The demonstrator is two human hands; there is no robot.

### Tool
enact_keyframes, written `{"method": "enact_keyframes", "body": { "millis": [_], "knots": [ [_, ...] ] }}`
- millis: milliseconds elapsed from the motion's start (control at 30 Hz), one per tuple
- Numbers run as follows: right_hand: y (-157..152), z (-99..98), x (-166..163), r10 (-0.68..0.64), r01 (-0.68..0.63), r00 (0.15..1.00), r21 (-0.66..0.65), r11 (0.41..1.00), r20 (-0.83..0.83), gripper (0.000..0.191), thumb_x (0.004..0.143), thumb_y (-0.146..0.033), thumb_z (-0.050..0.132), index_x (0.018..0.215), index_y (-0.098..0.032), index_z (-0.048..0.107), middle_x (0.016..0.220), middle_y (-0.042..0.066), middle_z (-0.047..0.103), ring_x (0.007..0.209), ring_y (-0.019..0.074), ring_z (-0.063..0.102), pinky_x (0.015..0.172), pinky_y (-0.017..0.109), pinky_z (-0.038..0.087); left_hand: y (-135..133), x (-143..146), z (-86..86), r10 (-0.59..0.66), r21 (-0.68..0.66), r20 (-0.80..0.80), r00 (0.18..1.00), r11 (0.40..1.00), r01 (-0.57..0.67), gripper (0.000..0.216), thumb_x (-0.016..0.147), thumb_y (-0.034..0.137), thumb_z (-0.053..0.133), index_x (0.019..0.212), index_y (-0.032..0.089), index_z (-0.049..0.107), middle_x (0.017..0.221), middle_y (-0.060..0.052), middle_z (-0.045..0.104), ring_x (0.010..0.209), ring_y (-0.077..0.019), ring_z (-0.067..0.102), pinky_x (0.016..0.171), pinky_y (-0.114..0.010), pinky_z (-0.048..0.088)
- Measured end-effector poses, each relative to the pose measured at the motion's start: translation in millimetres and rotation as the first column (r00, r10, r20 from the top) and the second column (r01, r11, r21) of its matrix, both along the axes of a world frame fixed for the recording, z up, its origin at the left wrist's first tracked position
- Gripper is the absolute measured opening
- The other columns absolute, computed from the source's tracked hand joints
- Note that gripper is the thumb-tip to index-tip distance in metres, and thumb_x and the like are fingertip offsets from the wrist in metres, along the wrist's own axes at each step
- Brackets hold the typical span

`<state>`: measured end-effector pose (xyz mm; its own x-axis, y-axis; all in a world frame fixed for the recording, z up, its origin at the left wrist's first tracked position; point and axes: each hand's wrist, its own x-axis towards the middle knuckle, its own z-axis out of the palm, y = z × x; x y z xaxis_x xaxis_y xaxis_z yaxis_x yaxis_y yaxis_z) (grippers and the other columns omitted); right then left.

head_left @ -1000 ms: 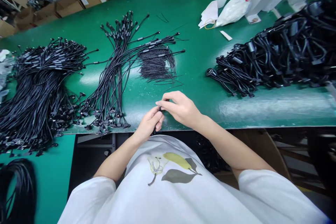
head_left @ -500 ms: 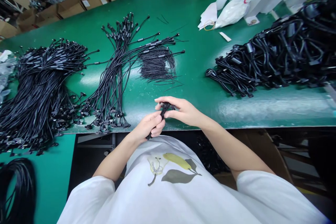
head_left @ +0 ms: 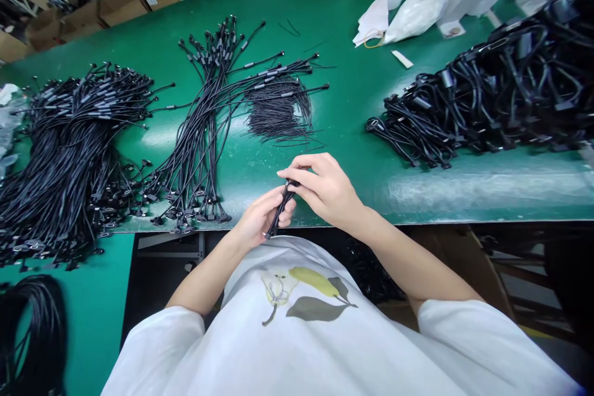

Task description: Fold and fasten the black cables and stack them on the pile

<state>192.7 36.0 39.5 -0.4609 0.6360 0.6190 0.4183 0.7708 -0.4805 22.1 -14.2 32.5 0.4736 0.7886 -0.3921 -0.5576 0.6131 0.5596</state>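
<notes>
1. Head view: our left hand (head_left: 260, 219) was curled tightly around a short black cable (head_left: 279, 210), just above the green table's (head_left: 352, 105) near edge.
2. Our right hand (head_left: 327, 190) pinched the cable's upper end. We judged that we were working that end, and that the next move called for a steady grip.

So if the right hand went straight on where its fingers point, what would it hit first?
Probably the loose bundle of thin black cables on the green table, left of the right hand pinching a short black cable; depth unclear.
</notes>
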Motion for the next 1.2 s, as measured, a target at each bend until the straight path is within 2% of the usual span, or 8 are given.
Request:
{"method": "enact_keyframes", "body": {
  "millis": [267,433,567,667,800,1000,1100,1200],
  "knots": [
    [-6,-3.6,-1,0.018,-0.023,0.998,-0.080,0.996,-0.068,0.029,0.095,-0.017,0.045,0.116,-0.022,0.064,0.107,0.009,0.061,0.097,0.0182,0.060,0.082,0.034,0.053,1,-1,-1.2,0.037,0.035,-0.085,0.996,0.999,-0.034,0.027,0.081,0.024,0.067,0.105,0.013,0.064,0.084,-0.004,0.061,0.068,-0.0094,0.057,0.063,-0.020,0.049],
    [-11,0.1,-2,-0.011,-0.003,0.997,-0.193,0.981,-0.071,0.031,0.097,-0.021,0.041,0.119,-0.025,0.061,0.114,0.009,0.058,0.098,0.0188,0.061,0.086,0.036,0.054,3,-1,-2.0,0.067,0.033,-0.142,0.988,0.997,-0.063,0.033,0.077,0.027,0.072,0.106,0.013,0.065,0.086,-0.005,0.066,0.070,-0.0106,0.062,0.070,-0.023,0.053],
    [-15,0.1,-6,-0.119,0.090,0.988,-0.269,0.959,-0.094,0.030,0.094,-0.032,0.051,0.122,-0.022,0.055,0.113,0.010,0.058,0.086,0.0183,0.061,0.081,0.037,0.053,7,0,-2.2,0.281,0.083,-0.172,0.944,0.959,-0.271,0.032,0.078,0.023,0.069,0.110,0.016,0.065,0.098,-0.005,0.069,0.092,-0.0159,0.067,0.090,-0.030,0.051],
    [-20,-9.9,-14,-0.053,0.050,0.999,-0.308,0.950,0.001,0.024,0.091,-0.038,0.058,0.107,-0.019,0.057,0.098,0.008,0.062,0.078,0.0178,0.060,0.070,0.032,0.051,11,2,-5.0,0.444,0.153,-0.180,0.878,0.894,-0.421,0.029,0.081,0.019,0.065,0.109,0.018,0.063,0.113,-0.006,0.067,0.116,-0.0199,0.060,0.100,-0.033,0.046],
    [-25,-25.5,-25,-0.075,0.102,0.990,-0.237,0.966,0.118,0.016,0.098,-0.028,0.046,0.100,-0.018,0.058,0.091,0.007,0.065,0.079,0.0185,0.060,0.070,0.031,0.046,12,4,-7.3,0.477,0.207,-0.180,0.861,0.874,-0.441,0.030,0.080,0.020,0.067,0.110,0.020,0.060,0.124,-0.006,0.064,0.130,-0.0225,0.051,0.105,-0.035,0.042],
    [-23,-28.3,-33,-0.215,0.226,0.937,-0.010,0.974,0.275,0.029,0.100,-0.026,0.037,0.105,-0.015,0.063,0.078,0.007,0.064,0.070,0.0171,0.057,0.064,0.031,0.038,10,11,-5.0,0.517,0.260,-0.212,0.829,0.848,-0.462,0.031,0.081,0.023,0.068,0.109,0.019,0.055,0.121,-0.008,0.066,0.126,-0.0215,0.055,0.104,-0.035,0.043],
    [-18,-28.5,-37,-0.225,0.242,0.923,-0.017,0.970,0.314,0.031,0.100,-0.028,0.037,0.106,-0.016,0.065,0.074,0.007,0.062,0.067,0.0165,0.055,0.060,0.031,0.035,9,13,-5.2,0.525,0.231,-0.246,0.815,0.848,-0.477,0.028,0.082,0.023,0.066,0.106,0.019,0.053,0.119,-0.009,0.068,0.123,-0.0209,0.057,0.101,-0.036,0.045],
    [-11,-33.0,-37,-0.135,0.178,0.956,-0.149,0.973,0.259,0.029,0.099,-0.027,0.040,0.100,-0.016,0.066,0.082,0.007,0.064,0.073,0.0168,0.058,0.062,0.029,0.038,9,9,-6.7,0.506,0.226,-0.248,0.826,0.859,-0.459,0.029,0.079,0.024,0.069,0.104,0.019,0.054,0.118,-0.010,0.069,0.120,-0.0210,0.059,0.098,-0.035,0.047]
  ]
}}
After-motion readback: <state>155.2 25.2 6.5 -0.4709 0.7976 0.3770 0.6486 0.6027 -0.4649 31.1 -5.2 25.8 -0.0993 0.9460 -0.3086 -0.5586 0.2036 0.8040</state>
